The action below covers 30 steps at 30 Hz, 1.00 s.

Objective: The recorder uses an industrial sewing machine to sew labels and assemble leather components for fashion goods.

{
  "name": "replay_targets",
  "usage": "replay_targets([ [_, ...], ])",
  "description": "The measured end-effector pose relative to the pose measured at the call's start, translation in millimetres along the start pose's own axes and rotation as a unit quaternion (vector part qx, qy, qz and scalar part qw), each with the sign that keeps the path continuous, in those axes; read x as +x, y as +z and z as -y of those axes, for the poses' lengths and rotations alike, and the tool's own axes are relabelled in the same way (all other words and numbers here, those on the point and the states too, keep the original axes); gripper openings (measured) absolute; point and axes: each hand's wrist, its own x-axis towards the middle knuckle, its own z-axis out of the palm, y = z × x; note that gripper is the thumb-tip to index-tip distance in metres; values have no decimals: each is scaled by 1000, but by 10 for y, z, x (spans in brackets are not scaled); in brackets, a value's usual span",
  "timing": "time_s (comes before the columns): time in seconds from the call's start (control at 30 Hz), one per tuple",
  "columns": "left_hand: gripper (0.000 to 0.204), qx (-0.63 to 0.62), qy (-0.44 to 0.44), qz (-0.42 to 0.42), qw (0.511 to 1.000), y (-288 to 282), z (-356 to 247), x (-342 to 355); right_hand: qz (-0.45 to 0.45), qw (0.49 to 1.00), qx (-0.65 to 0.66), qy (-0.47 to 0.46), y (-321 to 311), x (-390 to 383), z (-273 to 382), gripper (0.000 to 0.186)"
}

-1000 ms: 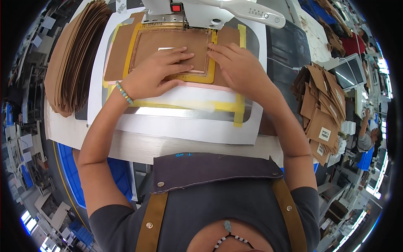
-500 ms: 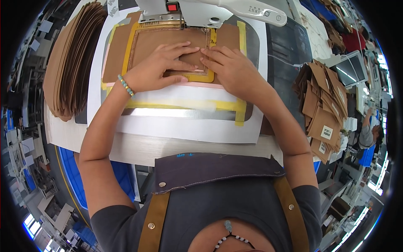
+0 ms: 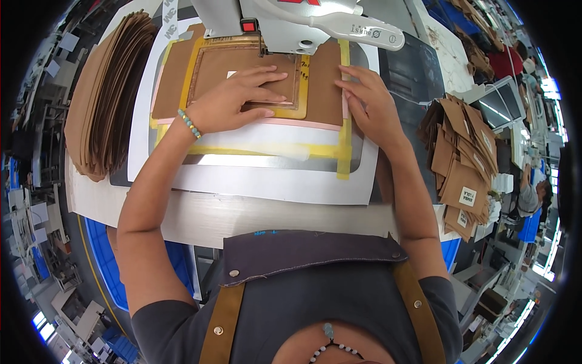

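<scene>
A brown sheet (image 3: 326, 91) lies under a yellow rectangular frame (image 3: 305, 91) with an inner brown panel (image 3: 212, 67). My left hand (image 3: 245, 97) rests on that panel with fingers spread, and its thumb reaches over the frame's near side. A bit of a white label (image 3: 231, 74) shows beside its knuckles. My right hand (image 3: 373, 103) is at the sheet's right edge, fingertips by a strip of yellow tape (image 3: 344, 145); the fingers are apart and hold nothing I can see. Just beyond the frame stands a white sewing machine head (image 3: 279, 27), its presser foot near the frame's far side.
On the left stands a thick stack of brown pieces (image 3: 106, 97). A pile of brown labelled pieces (image 3: 467, 164) lies on the right. White paper (image 3: 273, 182) covers the pale table (image 3: 194, 212) in front of me. People sit further off at right.
My right hand has moved right, off the yellow frame to the brown sheet's right edge. The left hand stays on the panel, and a white label shows beside it now.
</scene>
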Motion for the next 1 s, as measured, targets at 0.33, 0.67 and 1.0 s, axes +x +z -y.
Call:
replay_targets([
  [0.33, 36, 43, 21, -41, 998, 25, 152, 153, 17, 999, 24, 20, -2, -17, -52, 27],
  [0.67, 35, 53, -46, -64, 995, 36, 292, 304, 204, 974, 97, 14, -644, -471, 624, 21],
  [1.0, 35, 23, -101, -92, 990, -39, 381, 284, 657, 714, 181, 162, -1279, -1677, 956, 29],
])
